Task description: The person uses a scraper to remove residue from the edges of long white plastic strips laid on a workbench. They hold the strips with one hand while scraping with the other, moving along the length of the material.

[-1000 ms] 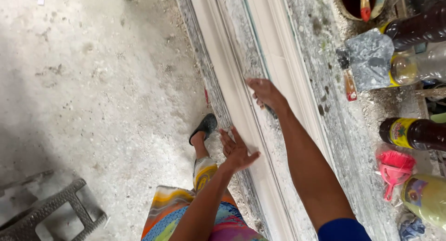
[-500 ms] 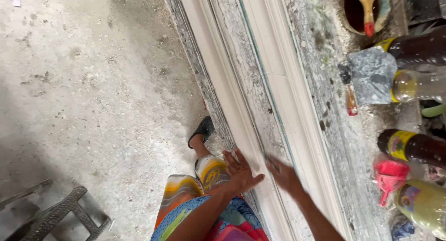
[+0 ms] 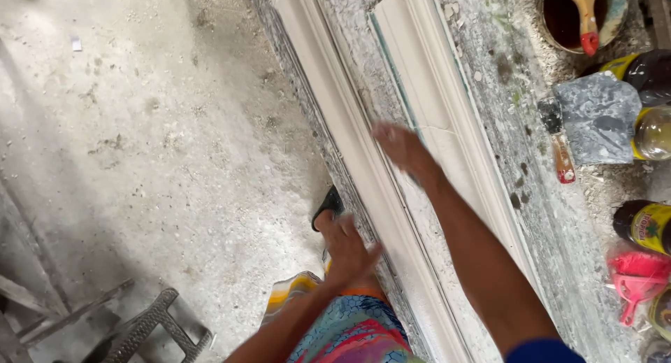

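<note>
Two long white plaster mouldings lie side by side on a stained workbench [image 3: 559, 216]. My right hand [image 3: 402, 147] is flat and blurred on the grey strip between the near moulding [image 3: 335, 111] and the far moulding [image 3: 440, 90]. My left hand [image 3: 347, 251] rests with spread fingers at the bench's near edge, beside the near moulding. Neither hand holds anything.
A bowl with a red-handled brush [image 3: 580, 13] sits at the far right. A metal trowel [image 3: 594, 118], dark and yellow bottles [image 3: 646, 226] and a pink scoop [image 3: 632, 282] line the right edge. A grey plastic stool [image 3: 147, 331] stands on the concrete floor at lower left.
My right hand slid toward me along the bench, then moved away again between the mouldings. My left hand stayed at the near edge. The view shifted down the bench.
</note>
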